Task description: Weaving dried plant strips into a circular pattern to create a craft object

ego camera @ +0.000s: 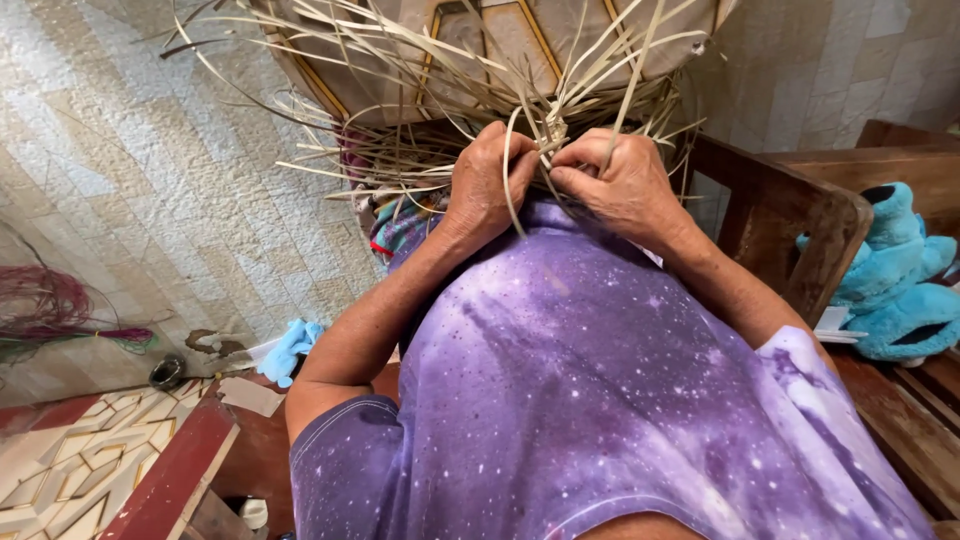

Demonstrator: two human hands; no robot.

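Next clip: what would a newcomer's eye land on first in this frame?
First, the two hands at top centre: the left hand and right hand pinch pale flat weaving strips that fan out from a half-woven piece above them. Below, a purple star-speckled shirt fills the lower middle. At the right edge a blue plush toy lies on a wooden bench.

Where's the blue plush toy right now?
In the head view, the blue plush toy lies at the far right on the wooden bench, beyond the right hand.
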